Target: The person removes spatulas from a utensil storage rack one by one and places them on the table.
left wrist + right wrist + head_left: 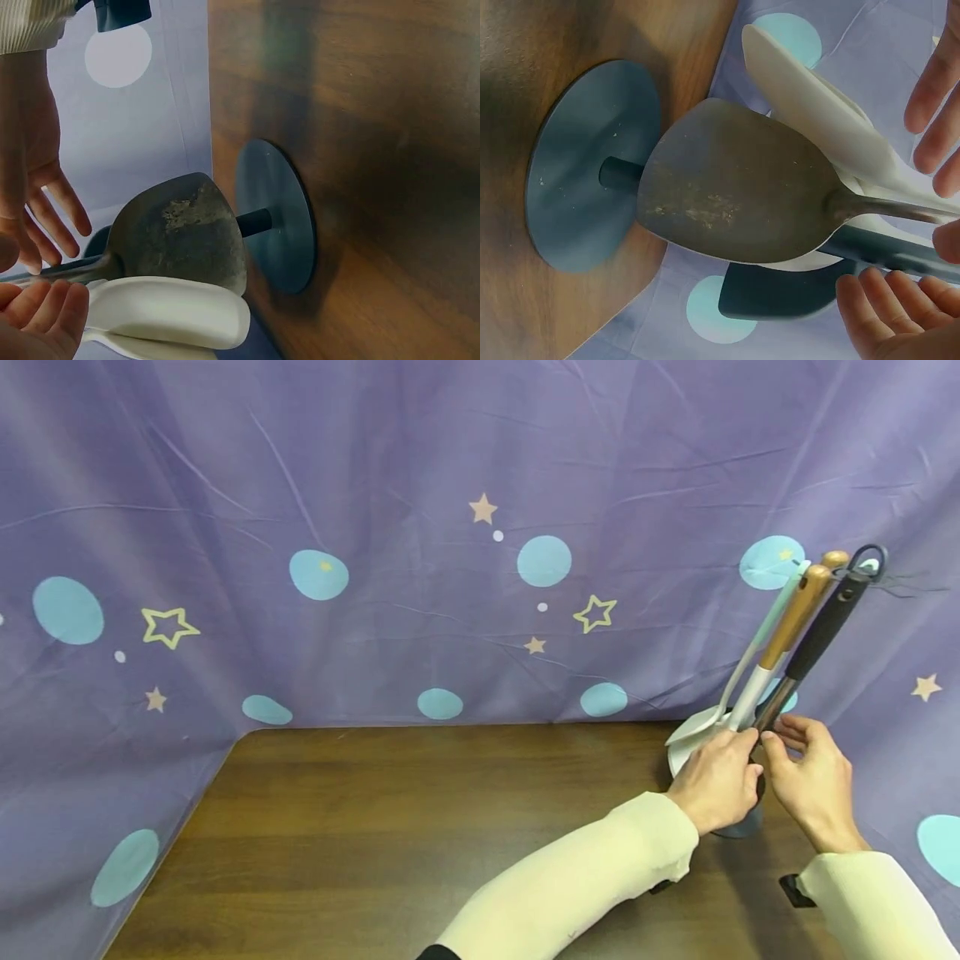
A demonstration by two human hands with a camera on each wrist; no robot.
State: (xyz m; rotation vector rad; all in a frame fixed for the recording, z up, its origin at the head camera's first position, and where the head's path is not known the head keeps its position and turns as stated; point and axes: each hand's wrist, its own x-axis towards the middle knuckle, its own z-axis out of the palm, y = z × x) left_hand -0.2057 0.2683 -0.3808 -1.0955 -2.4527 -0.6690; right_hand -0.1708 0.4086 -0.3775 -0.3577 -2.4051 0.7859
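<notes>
Dark spatula [742,180]: blade down at the stand [562,172], towards the desk's [375,860] far right corner
Left grip [716,777]: released, fingers beside the spatula
Right grip [817,777]: released, fingers relaxed near it

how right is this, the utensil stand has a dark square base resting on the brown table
Not quite: the base is round, not square, as the right wrist view shows. It is dark and rests on the brown table, as you say.
</notes>
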